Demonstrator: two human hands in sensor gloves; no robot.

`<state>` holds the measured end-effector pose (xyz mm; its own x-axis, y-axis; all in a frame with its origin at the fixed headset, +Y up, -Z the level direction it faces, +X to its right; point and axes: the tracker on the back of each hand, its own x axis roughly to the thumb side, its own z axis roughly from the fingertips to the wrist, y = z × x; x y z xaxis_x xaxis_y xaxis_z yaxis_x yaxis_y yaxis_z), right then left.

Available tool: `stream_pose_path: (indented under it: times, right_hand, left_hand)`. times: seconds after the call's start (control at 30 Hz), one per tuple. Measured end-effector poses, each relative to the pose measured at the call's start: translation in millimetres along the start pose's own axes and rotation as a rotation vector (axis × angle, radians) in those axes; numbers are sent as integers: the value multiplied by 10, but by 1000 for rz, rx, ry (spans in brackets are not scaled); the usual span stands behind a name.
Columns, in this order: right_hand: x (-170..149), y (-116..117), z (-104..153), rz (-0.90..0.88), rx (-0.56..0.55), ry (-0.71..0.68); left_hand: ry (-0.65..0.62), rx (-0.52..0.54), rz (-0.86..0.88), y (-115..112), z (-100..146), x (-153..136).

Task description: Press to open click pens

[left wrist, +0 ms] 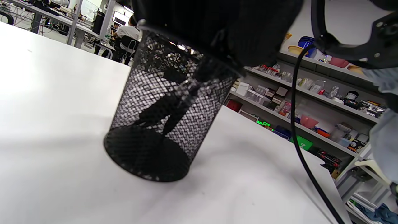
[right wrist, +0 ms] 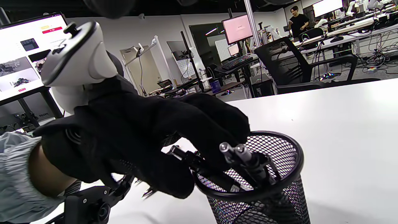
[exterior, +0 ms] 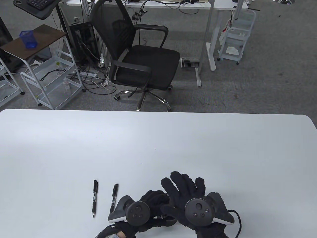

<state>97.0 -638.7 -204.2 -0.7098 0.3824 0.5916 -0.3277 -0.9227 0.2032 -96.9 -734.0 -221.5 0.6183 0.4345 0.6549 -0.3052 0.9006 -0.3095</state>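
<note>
Only the right wrist view shows left hand (right wrist: pixel 174 137) gripping pens (right wrist: pixel 239 155).

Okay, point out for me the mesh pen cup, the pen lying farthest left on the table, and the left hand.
mesh pen cup (left wrist: pixel 174 109): left wrist view, on its mesh side wall.
leftmost pen (exterior: pixel 94 198): table view, on the middle of its barrel.
left hand (right wrist: pixel 149 130): right wrist view, on the gloved back of the hand.
</note>
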Motion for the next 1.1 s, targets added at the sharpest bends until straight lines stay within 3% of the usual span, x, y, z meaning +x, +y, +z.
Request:
stream_pose_path:
  times: [0.57, 1.1]
  right_hand:
    - [-3, 6, -8, -2, 6, 4]
    - [-8, -4, -6, -5, -3, 4]
  left_hand:
    - [46, 103, 27, 57, 38, -93]
    - [32, 99, 158, 157, 67, -183]
